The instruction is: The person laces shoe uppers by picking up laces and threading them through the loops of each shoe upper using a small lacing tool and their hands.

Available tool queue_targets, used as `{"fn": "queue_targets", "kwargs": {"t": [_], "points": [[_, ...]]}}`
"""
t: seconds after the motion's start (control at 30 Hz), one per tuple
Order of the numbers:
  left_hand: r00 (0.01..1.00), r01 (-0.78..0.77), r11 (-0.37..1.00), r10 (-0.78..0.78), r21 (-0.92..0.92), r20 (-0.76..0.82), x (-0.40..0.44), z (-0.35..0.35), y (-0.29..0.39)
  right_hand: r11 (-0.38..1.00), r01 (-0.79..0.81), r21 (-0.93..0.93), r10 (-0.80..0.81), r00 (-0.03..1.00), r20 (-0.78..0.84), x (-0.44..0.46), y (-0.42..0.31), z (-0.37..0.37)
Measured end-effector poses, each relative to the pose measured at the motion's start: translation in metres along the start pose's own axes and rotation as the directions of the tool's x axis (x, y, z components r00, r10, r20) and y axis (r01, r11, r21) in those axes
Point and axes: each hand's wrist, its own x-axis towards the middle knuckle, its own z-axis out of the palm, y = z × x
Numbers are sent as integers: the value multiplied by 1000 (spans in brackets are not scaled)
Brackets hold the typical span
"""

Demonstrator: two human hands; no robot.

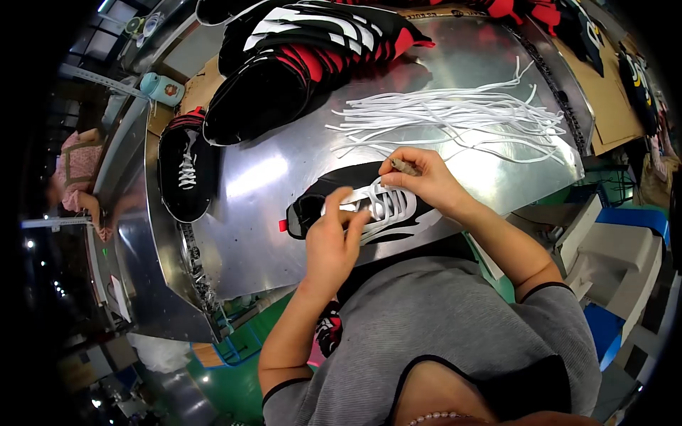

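A black shoe upper [337,179] with white trim and a red heel tab lies on its side on the metal table, toe to the right. White shoelace [389,204] runs in rows across its eyelets. My right hand [424,179] pinches the lace at the upper edge of the eyelet rows; a brownish wrap or small object shows at its fingers. Over the shoe opening is my left hand [332,236], its thumb and forefinger curved and apart, the tips blurred by motion. I see nothing between them.
Many loose white laces [455,117] lie spread on the metal table [249,248]. Stacked black, red and white uppers [284,78] fill the back left, with a laced black upper [187,170] at the left edge. A light blue bottle [162,89] stands beyond. Another person [78,170] is at far left.
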Motion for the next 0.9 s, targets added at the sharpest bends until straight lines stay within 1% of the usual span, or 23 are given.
{"fn": "queue_targets", "kwargs": {"t": [0.03, 0.07, 0.13, 0.17, 0.2, 0.27, 0.3, 0.33, 0.37, 0.4, 0.47, 0.5, 0.6, 0.63, 0.73, 0.83, 0.9], "points": [[990, 144, 988, -143, -54, 14, 1, -1, 1, 1000, 0, 28, -1, 1000, 13, 1, -2, -1], [991, 133, 991, -133, -1, 8, 3, 0, 3, 990, -100, 104, 88, 990, 109, 0, -8, -4], [994, 108, 988, -109, 108, -1, 9, -1, 7, 924, -307, 226, 231, 923, 309, -2, -24, -14], [994, 110, 989, -112, 95, 16, 11, -1, 5, 894, -307, 328, 117, 864, 490, -3, -15, -22], [997, 83, 996, -83, 12, -2, 14, 1, -3, 914, -295, 278, 129, 862, 490, -4, -15, -24], [999, 23, 988, -30, -153, -44, 20, 10, -21, 947, -270, 176, 155, 860, 487, -5, -16, -26], [997, 68, 985, -73, -161, -22, 20, 10, -18, 954, -282, 103, 243, 926, 289, -3, -26, -15], [994, 110, 980, -111, -165, 0, 21, 9, -13, 995, 36, -90, -25, 992, 124, 9, -4, -5], [989, 149, 974, -148, -170, 16, 22, 8, -11, 988, 14, -155, 0, 996, 92, 7, 5, -6], [993, 106, 987, -111, -117, -35, 23, 10, -11, 975, -10, -221, 25, 998, 64, 5, 1, -2], [991, 39, 999, -39, -3, -128, 21, 16, -13, 953, -35, -301, 45, 999, 27, 4, 1, 5], [986, 87, 996, -85, 12, -144, 21, 18, -10, 939, -46, -342, 52, 999, 8, 4, 2, 7], [975, 114, 983, -83, 142, -207, 21, 24, -1, 912, 74, -404, -81, 997, 1, 2, 8, 11], [966, 91, 988, -57, 126, -253, 22, 26, -1, 875, 145, -463, -159, 987, 9, 3, 12, 13], [955, 49, 977, 15, 209, -298, 24, 28, 0, 875, 75, -477, -65, 997, 38, 1, 7, 9], [951, 74, 978, -10, 196, -308, 25, 29, 0, 911, 119, -396, -150, 988, -48, -7, 1, 5], [950, 96, 972, -25, 215, -312, 24, 30, -2, 862, 162, -480, -193, 981, -16, -17, 4, -1]]}}
